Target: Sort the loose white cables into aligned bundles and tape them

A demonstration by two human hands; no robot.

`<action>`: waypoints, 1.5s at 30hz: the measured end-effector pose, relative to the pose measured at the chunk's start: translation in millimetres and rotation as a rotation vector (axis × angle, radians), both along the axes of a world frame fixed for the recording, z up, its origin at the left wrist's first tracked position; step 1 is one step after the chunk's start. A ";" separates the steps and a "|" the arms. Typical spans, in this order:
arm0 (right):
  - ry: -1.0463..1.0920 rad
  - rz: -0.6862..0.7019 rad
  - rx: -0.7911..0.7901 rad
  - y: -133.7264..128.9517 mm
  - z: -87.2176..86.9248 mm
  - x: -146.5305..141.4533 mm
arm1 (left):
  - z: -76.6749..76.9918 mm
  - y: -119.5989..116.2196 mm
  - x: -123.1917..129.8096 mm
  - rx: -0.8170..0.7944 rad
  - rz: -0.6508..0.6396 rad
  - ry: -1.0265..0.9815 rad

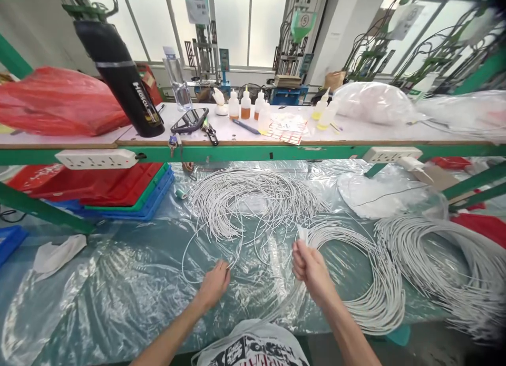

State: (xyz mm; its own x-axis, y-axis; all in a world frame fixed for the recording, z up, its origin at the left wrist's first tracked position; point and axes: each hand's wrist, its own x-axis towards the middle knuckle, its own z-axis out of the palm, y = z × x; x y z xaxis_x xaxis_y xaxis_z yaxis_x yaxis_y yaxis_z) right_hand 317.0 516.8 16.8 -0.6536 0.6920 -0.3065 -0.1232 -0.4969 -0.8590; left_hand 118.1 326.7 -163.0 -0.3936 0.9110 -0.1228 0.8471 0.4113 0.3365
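Observation:
My left hand (215,284) is closed in a pinch on one thin white cable (182,263), which loops back toward the loose pile. My right hand (310,266) is a fist around a white wipe (302,232), whose end sticks out on top; whether it is paper or cloth I cannot tell. Blurred white strands run from below this fist toward my lap. Beyond both hands lies a tangled pile of white cables (213,197). Just right of my right hand is a neater coil of white cables (389,292), and a second large coil (415,266) lies farther right.
A green-edged shelf (237,154) crosses above the plastic-covered table (130,281). On it stand a black tumbler (122,81), a phone (190,120), several squeeze bottles (245,105) and plastic bags. Stacked trays (154,197) sit at left beneath it; power strips (97,159) hang on its edge.

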 end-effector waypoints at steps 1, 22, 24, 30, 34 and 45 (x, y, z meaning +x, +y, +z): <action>-0.006 0.028 0.005 -2.5 -5.3 -8.5 | 19.2 -3.0 4.7 0.041 -0.035 0.013; 0.364 0.386 -0.121 -89.1 -10.5 -47.4 | 219.0 35.3 34.9 0.626 0.143 -0.648; 0.355 0.407 -0.112 -86.9 -9.0 -46.8 | 214.9 39.6 35.8 0.629 0.164 -0.687; 0.256 0.153 -0.099 -84.9 -13.7 -56.7 | 206.9 39.5 39.9 0.659 0.201 -0.664; 0.177 0.002 -0.055 -85.6 -19.7 -65.1 | 198.5 34.3 50.4 0.705 0.183 -0.518; 0.117 -0.057 -0.117 -98.0 -33.4 -67.4 | 185.2 48.7 57.2 0.680 0.289 -0.271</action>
State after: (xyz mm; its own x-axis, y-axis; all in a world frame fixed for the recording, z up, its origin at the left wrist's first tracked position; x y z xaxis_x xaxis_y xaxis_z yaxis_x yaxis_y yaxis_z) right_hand 249.6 418.9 -16.6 -0.6502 0.6930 -0.3115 -0.2499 -0.5822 -0.7737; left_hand 175.3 375.5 22.2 -0.6625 0.6864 0.2999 0.5906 0.2323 0.7728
